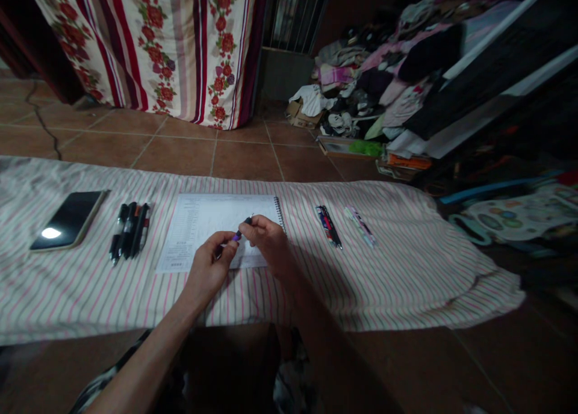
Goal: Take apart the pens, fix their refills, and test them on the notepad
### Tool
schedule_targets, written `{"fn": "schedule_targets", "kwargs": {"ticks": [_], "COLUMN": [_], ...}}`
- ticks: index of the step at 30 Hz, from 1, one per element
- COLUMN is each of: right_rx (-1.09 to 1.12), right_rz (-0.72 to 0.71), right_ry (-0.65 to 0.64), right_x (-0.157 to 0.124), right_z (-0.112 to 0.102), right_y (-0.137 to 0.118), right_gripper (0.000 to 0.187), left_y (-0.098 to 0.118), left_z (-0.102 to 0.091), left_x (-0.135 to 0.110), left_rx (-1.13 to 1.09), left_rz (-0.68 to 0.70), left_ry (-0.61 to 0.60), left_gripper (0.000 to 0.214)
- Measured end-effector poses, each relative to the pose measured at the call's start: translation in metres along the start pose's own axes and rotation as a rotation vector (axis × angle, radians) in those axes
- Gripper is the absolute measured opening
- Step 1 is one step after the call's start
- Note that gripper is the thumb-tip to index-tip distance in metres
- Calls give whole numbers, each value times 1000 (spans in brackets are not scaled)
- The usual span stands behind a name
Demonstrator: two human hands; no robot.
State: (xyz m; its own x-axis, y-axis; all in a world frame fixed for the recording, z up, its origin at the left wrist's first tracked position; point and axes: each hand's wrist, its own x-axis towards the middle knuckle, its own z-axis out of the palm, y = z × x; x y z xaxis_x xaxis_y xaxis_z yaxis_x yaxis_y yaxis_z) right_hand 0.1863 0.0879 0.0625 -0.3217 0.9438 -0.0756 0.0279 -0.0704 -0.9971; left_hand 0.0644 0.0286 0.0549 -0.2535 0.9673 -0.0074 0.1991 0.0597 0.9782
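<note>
My left hand and my right hand meet over a spiral notebook that lies open on a striped cloth. Both hands pinch a small dark pen with a purple end. The left fingers hold the purple end and the right fingers hold the other end. The pen is just above the notebook's lower edge.
A phone lies at the left of the cloth, with several dark pens beside it. Two pens and a pale pen lie right of the notebook. A floral curtain hangs behind; a clothes pile fills the right.
</note>
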Motion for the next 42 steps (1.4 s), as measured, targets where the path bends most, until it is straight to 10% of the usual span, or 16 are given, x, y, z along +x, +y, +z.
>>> {"fn": "schedule_targets", "kwargs": {"ticks": [10,42], "right_rx": [-182,107], "right_rz": [-94,-32], "right_ry": [68,-131], "right_x": [3,4], "right_z": [-1,-1], "right_y": [7,5], "right_gripper": [31,32], "left_y": [-8,7], "left_z": [2,7], "left_x": [1,0], "left_rx": [186,-222], "left_rz": [202,-44], "left_ry": [82,64], "left_gripper": [17,23]}}
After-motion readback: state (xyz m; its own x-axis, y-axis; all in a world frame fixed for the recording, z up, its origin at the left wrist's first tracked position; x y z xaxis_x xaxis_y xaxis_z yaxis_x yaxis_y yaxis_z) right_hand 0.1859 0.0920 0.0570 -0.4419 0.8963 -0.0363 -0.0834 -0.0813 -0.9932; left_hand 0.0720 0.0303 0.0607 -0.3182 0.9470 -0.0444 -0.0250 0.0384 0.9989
